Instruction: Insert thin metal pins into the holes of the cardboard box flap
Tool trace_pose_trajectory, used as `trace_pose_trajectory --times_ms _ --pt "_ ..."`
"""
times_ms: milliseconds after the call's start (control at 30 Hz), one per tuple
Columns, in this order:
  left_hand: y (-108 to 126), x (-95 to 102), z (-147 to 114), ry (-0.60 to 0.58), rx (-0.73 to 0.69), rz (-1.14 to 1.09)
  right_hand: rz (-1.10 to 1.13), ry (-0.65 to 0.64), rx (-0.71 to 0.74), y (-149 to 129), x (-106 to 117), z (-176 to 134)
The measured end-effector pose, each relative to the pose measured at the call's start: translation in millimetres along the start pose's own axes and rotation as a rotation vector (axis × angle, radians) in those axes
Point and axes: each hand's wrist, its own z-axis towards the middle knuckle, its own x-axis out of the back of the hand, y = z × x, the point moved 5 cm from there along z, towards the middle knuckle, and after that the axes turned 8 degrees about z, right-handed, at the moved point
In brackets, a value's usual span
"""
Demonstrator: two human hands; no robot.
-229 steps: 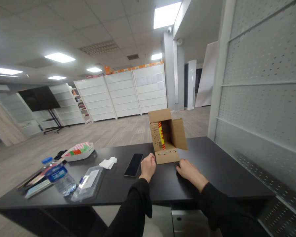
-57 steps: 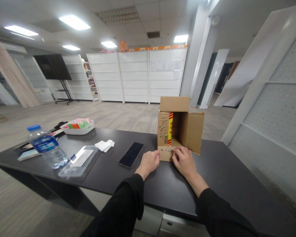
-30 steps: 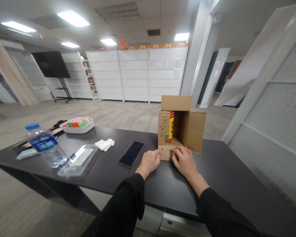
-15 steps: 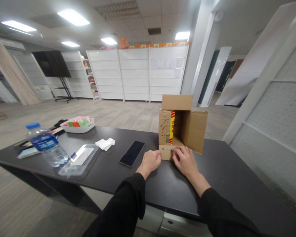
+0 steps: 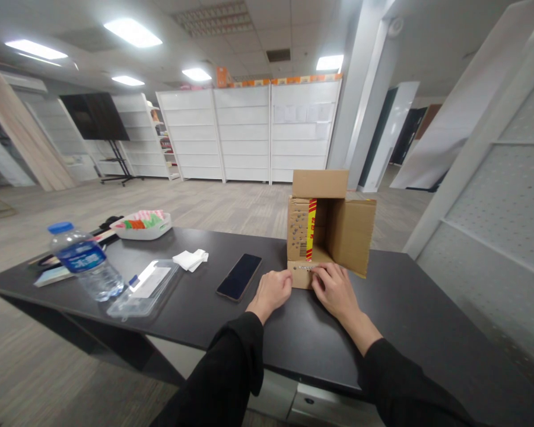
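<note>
An open cardboard box (image 5: pixel 347 234) with a red-and-yellow tape strip (image 5: pixel 311 230) lies with its mouth towards me, its flaps spread out. Dark round spots dot its left flap. Across the lower flap (image 5: pixel 300 280) runs a row of small pale dots (image 5: pixel 303 267), too small to name. My left hand (image 5: pixel 273 292) is closed at that flap's left edge, its fingertips partly hidden. At the right end of the row, my right hand (image 5: pixel 333 286) has thumb and fingers bent together against the flap; anything between them is hidden.
Left of my hands lie a phone (image 5: pixel 239 277), a crumpled white tissue (image 5: pixel 190 260) and a clear plastic case (image 5: pixel 145 290). A water bottle (image 5: pixel 85 261) leans in view beside a white basket (image 5: pixel 145 231) of colourful items. The dark table's (image 5: pixel 404 320) front edge is close to me.
</note>
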Motion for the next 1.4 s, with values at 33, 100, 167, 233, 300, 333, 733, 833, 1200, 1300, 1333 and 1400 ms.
trace_pose_trajectory --times_ms 33,100,167,233,300,333,733,833,1200,1300,1333,1400 --pt "0 -0.1 0 -0.001 0.002 0.003 0.003 -0.002 0.004 -1 0 1" --pt "0 0.1 0 -0.002 0.006 0.01 0.018 -0.003 0.019 -5 -1 2" --pt "0 0.8 0 0.001 0.006 0.015 0.038 0.0 0.037 -10 -4 5" --pt "0 1.5 0 0.006 0.004 0.016 0.054 -0.002 0.052 -17 -8 7" --pt "0 1.8 -1 0.006 0.006 0.012 0.06 -0.006 0.063 -23 -12 10" --pt "0 1.7 0 0.005 0.006 0.009 0.063 -0.01 0.07 -27 -14 12" --pt "-2 0.0 -1 0.008 0.025 0.003 0.091 -0.056 0.083 -38 -31 19" --pt "-2 0.5 -1 0.003 0.026 0.002 0.082 -0.066 0.071 -38 -32 19" --pt "-1 -0.1 -3 0.008 0.008 -0.007 0.034 -0.074 0.048 -37 -34 21" --pt "0 1.2 -3 0.008 0.01 -0.009 0.011 -0.066 0.04 -36 -35 21" --pt "0 2.0 -3 0.01 0.009 -0.009 0.006 -0.062 0.041 -36 -35 21" --pt "1 3.3 -3 0.015 0.006 -0.011 -0.005 -0.056 0.043 -36 -35 21"
